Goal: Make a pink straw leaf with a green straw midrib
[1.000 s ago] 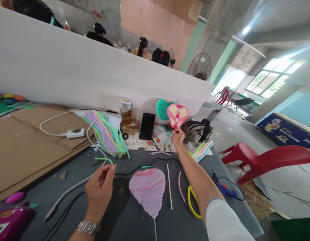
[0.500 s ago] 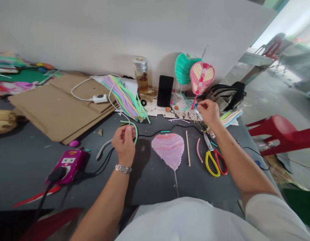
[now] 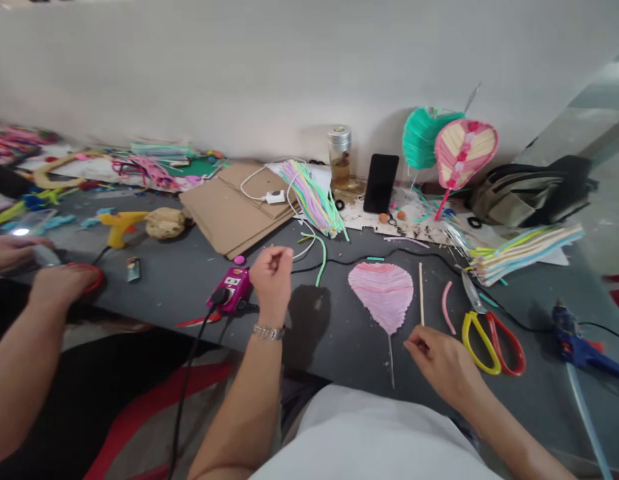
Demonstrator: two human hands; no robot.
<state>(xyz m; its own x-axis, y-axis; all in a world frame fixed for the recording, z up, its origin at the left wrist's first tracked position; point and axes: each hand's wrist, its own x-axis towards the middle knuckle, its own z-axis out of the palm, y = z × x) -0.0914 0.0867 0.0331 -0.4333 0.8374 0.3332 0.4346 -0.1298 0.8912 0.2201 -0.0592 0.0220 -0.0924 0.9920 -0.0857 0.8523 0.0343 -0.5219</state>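
My left hand [image 3: 272, 275] is raised over the table, its fingers curled together. Whatever they may hold is hidden. A green pipe cleaner [image 3: 323, 261] lies just to its right. My right hand [image 3: 442, 360] is closed in a pinch low over the table; I cannot make out anything in it. It is beside the wire stem [image 3: 391, 360] of a pink-and-lilac heart-shaped fan [image 3: 382, 292] lying flat. A thin pale stick [image 3: 421, 293], a short pink strip [image 3: 446, 307] and scissors [image 3: 482, 327] with yellow and red handles lie near this hand.
At the back stand a phone [image 3: 381, 183], a jar [image 3: 340, 160] and two finished fans [image 3: 466, 155]. Cardboard [image 3: 229, 207], a purple power socket [image 3: 232, 288] and a bundle of pipe cleaners [image 3: 312, 197] lie left. A blue glue gun [image 3: 574, 340] lies right. A co-worker's hands [image 3: 59, 280] hold scissors.
The view has swung left, bringing the co-worker into sight. My right hand has come back from beside the standing fans to the lying fan's stem. My left hand is now apart from the green pipe cleaner.
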